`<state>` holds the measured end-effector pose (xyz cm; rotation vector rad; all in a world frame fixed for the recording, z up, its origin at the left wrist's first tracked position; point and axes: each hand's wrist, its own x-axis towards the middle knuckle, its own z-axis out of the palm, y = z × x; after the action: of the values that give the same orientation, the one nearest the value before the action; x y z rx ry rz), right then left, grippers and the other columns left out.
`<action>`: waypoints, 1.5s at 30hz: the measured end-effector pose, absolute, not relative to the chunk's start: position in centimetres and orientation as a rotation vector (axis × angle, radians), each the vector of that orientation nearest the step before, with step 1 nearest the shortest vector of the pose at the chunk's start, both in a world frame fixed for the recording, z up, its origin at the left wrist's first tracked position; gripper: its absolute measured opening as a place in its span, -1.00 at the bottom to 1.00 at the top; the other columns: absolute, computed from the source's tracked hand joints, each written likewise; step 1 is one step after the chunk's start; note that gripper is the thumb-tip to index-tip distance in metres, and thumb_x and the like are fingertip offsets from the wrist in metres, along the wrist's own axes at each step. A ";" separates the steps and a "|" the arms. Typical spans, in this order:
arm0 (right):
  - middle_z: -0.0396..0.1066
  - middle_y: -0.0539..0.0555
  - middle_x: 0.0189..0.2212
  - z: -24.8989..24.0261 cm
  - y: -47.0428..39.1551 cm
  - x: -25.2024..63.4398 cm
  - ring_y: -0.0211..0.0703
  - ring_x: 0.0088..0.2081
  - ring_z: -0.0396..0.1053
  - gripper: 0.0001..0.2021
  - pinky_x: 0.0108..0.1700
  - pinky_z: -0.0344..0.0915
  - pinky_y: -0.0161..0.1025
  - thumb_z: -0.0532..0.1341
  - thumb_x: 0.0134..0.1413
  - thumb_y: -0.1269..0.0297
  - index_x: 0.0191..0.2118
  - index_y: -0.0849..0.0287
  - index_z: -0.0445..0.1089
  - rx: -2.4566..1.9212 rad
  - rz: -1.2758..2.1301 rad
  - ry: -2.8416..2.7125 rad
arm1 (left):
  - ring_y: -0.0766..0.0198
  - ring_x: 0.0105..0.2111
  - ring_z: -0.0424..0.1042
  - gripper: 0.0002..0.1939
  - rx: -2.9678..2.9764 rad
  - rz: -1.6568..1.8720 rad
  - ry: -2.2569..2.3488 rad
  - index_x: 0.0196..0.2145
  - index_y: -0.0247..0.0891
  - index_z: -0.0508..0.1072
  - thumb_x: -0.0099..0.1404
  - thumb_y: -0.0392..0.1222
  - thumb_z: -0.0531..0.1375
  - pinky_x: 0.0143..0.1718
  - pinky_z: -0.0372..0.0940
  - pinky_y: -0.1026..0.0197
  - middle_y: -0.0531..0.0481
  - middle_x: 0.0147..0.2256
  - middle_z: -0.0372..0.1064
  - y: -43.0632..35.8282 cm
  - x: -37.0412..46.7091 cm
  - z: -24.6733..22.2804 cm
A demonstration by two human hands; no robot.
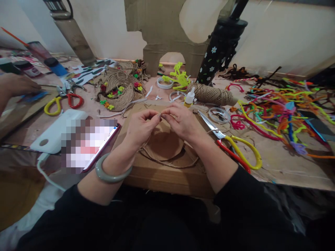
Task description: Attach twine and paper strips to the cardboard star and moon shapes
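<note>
Over a cardboard sheet, my left hand (143, 125) and my right hand (180, 120) meet fingertip to fingertip. Both are closed in a pinch on what looks like the end of a jute twine; only a tiny bit shows between the fingers. The twine (178, 166) curves in a loose loop below my hands. Under them lies a round cardboard disc (166, 144), partly shaded, on the larger cardboard sheet (154, 174). Scissors (222, 136) with red and yellow handles rest by my right forearm. Just beyond my right hand stands a small glue bottle (190, 98).
A roll of twine (211, 93) lies behind, near coiled twine pieces (123, 85) with coloured bits. Colourful pipe cleaners (285, 115) spread at right. To the left are a phone (101, 143), a white power bank (56, 130), pliers (65, 97) and another person's hand (19, 85).
</note>
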<state>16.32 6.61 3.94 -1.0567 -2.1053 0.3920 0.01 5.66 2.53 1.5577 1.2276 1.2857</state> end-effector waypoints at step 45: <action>0.48 0.07 -0.34 3.9 6.6 16.1 -0.23 -0.26 0.41 -0.80 -0.13 0.29 -0.24 0.14 0.16 0.34 -0.37 0.22 0.50 -1.108 0.621 -1.934 | 0.41 -0.55 0.29 -0.77 1.497 1.295 1.244 -0.44 -0.30 0.57 0.12 -0.05 0.30 -0.51 0.16 0.34 0.03 -0.52 0.46 5.9 0.1 2.2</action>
<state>16.08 6.62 3.85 -1.1081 -1.9336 0.6212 0.14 5.87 2.20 1.4968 1.2435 1.2949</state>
